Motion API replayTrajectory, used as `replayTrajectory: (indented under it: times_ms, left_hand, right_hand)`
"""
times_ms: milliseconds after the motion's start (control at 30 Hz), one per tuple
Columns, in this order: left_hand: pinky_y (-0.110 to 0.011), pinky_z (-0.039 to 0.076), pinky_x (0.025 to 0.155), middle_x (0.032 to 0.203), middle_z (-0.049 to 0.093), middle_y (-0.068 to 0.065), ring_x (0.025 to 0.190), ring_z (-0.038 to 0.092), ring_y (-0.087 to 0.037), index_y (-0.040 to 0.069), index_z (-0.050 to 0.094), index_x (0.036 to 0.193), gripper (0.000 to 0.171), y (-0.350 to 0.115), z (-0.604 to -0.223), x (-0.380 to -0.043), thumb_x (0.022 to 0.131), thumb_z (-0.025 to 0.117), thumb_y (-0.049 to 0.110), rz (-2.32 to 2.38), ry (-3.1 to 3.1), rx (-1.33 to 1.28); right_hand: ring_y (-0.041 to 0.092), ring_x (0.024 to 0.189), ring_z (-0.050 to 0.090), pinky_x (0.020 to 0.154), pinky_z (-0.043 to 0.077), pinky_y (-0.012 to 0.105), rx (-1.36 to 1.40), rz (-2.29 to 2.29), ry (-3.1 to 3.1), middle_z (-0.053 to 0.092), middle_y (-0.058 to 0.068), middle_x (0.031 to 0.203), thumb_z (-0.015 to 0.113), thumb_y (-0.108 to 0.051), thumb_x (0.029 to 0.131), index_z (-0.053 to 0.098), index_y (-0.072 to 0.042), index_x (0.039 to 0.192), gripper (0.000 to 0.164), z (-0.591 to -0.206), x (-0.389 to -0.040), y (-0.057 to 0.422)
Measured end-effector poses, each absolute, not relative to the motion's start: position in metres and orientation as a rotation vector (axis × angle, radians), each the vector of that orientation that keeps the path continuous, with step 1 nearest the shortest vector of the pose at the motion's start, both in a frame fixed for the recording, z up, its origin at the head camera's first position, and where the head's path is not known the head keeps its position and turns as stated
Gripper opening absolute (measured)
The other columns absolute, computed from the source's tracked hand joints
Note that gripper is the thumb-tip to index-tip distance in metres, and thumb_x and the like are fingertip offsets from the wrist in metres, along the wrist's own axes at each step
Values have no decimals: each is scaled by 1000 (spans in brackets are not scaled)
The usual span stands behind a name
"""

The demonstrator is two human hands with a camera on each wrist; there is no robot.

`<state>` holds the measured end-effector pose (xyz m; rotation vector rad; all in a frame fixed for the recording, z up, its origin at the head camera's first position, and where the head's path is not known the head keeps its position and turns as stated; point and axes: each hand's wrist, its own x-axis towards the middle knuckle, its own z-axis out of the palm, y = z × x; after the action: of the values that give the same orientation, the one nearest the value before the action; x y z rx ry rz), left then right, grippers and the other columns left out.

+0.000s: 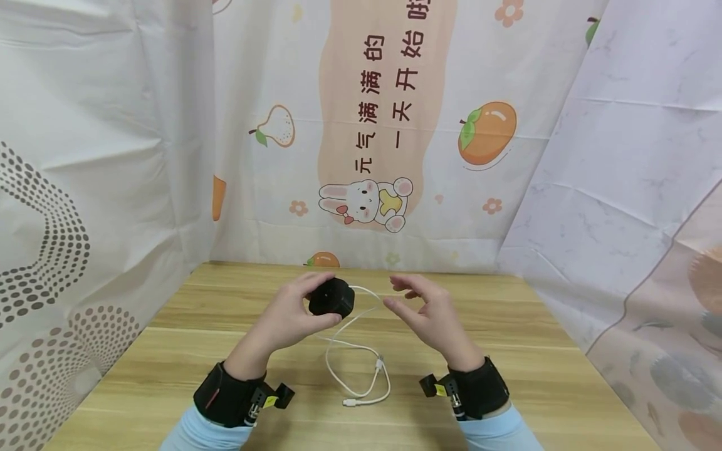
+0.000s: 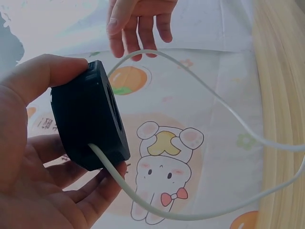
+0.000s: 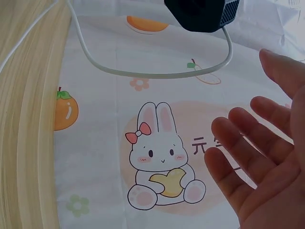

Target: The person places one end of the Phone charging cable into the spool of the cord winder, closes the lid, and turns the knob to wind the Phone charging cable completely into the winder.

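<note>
In the head view my left hand (image 1: 284, 318) grips a black faceted block (image 1: 333, 298) between thumb and fingers, held up over the table. The left wrist view shows a white cable (image 2: 190, 217) coming out of a hole in the block's side, and another stretch of it rising from behind the block. An opening is visible in one face of the block (image 2: 88, 114). My right hand (image 1: 427, 314) is raised to the right of the block, apart from it, fingers loosely bent with nothing between them.
The cable's lower part lies in loops on the wooden table (image 1: 462, 376), with a white plug end (image 1: 350, 403) near the front and a second connector (image 1: 380, 362) beside it. Patterned curtains (image 1: 271, 207) enclose the table at the back and both sides.
</note>
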<state>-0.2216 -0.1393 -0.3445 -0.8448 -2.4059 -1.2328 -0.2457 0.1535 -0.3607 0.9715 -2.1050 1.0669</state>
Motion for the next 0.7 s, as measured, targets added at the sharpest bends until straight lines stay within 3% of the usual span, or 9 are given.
replayTrajectory:
  times_ms: [200, 400, 700]
  left_hand:
    - [-43, 54, 90, 136, 59, -6, 112, 62, -22, 6, 63, 138, 66, -137, -346, -221, 79, 88, 19, -1234, -2402, -843]
    - [-44, 54, 94, 134, 62, -7, 118, 61, -25, 3, 67, 132, 58, -134, -349, -221, 80, 88, 20, -1262, -2388, -872]
    - [-45, 53, 95, 130, 66, -5, 117, 63, -21, 4, 68, 128, 54, -131, -351, -220, 81, 88, 20, -1312, -2390, -962]
  right_hand:
    - [23, 114, 64, 85, 56, 45, 1023, 1008, -2111, 65, 2, 130, 88, -12, 80, 65, -11, 134, 58, -362, -245, 152]
    - [27, 133, 52, 105, 46, 41, 1122, 865, -2138, 55, 7, 146, 90, -14, 79, 58, -8, 142, 71, -363, -243, 146]
    - [31, 128, 57, 104, 47, 39, 1263, 664, -2023, 57, 12, 142, 90, -5, 76, 56, -7, 144, 77, -368, -244, 135]
